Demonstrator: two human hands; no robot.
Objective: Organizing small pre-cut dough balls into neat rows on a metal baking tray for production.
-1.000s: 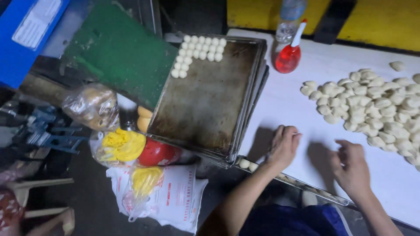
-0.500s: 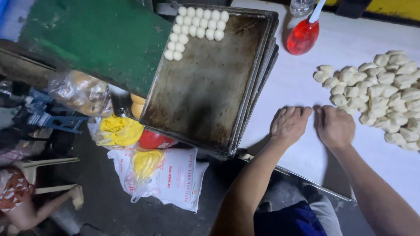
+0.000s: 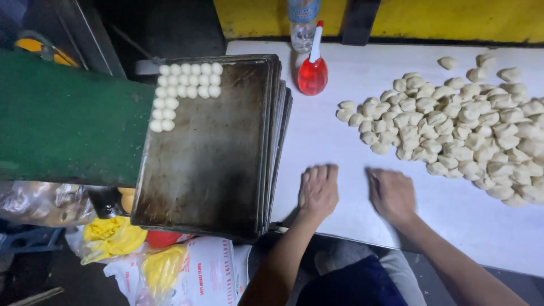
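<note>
My left hand [image 3: 318, 190] and my right hand [image 3: 391, 192] lie palm down, side by side, on the white table [image 3: 331, 136] near its front edge. Their fingers are held together, and anything under the palms is hidden. A big heap of pale raw dough pieces [image 3: 453, 130] is spread to the right, closest to my right hand. Left of my left hand stands a stack of dark, worn baking trays [image 3: 209, 170]. Small round dough balls [image 3: 184, 85] sit in neat rows in the top tray's far left corner.
A red squeeze bottle [image 3: 312, 73] with a white nozzle and a clear plastic bottle [image 3: 302, 22] stand at the table's back edge. A green board [image 3: 68, 124] lies left of the trays. Yellow plastic bags [image 3: 113, 238] and a white sack [image 3: 209, 272] sit below.
My right hand came back from the dough heap to lie beside my left hand. Both hands now rest flat together on the table. The camera view shifted left and down.
</note>
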